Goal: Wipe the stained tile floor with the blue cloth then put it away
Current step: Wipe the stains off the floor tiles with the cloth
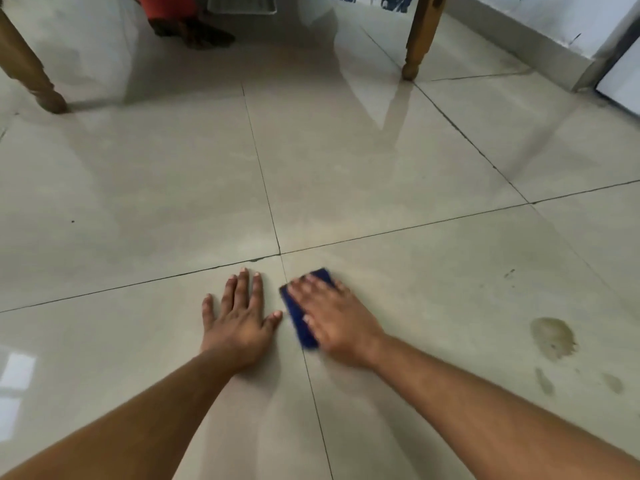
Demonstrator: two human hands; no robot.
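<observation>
A folded blue cloth [300, 320] lies flat on the pale tile floor [381, 188], just right of a grout line. My right hand [332, 317] presses down on it with straight, spread fingers and covers most of it. My left hand [239, 317] rests flat on the tile beside it, fingers spread, holding nothing. A brownish stain [553, 337] marks the tile well to the right of the cloth, with two smaller smears [543, 381] below it.
Two wooden furniture legs stand at the back, one at the left [31, 74] and one at the right [420, 39]. A person's foot [197, 32] under orange fabric is at the top. A wall base and a white appliance [620, 84] border the far right.
</observation>
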